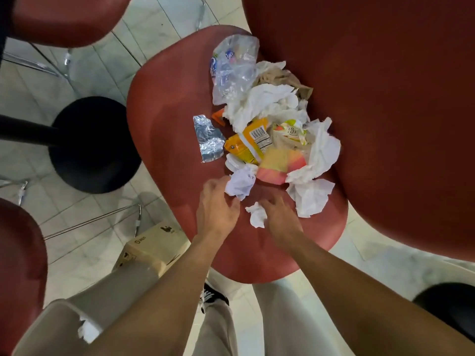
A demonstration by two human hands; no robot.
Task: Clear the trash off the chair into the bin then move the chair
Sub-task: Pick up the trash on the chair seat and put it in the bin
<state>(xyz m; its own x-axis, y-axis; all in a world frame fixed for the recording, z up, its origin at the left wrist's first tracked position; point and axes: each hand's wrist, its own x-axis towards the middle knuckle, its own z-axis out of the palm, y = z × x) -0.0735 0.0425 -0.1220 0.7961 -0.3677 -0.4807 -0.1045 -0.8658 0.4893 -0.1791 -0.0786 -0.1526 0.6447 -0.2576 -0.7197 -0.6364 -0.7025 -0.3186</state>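
Head view: a heap of trash covers the back half of the red chair seat (pixel 164 129) in front of you, piled against the chair's backrest (pixel 372 86). At the far end lies a crumpled clear plastic bag (pixel 235 65) with blue lettering, touching brown paper (pixel 282 78) and white tissues (pixel 267 104). In the middle sit a yellow snack wrapper (pixel 250 142) with a barcode, a pink and yellow wrapper (pixel 280 163) and a white and green wrapper (pixel 293 129). A strip of silver foil (pixel 208 138) lies flat on the seat just left of the heap, apart from it.

Your left hand (pixel 218 204) reaches over the front of the seat, fingers loosely curled, fingertips touching a crumpled white paper ball (pixel 241 182) at the near edge of the heap; you do not yet grip it. Your right hand (pixel 280 217) is just beside it, fingers bent down toward the seat, with a small crumpled tissue (pixel 257 214) against its thumb side; motion blur leaves it unclear whether you hold that tissue. A larger white tissue (pixel 311 196) lies just right of that hand.

Beside your left leg stands a cardboard box (pixel 151 247) on the tiled floor (pixel 84 73). Other red chairs (pixel 64 16) and a black table base (pixel 95 145) surround you.
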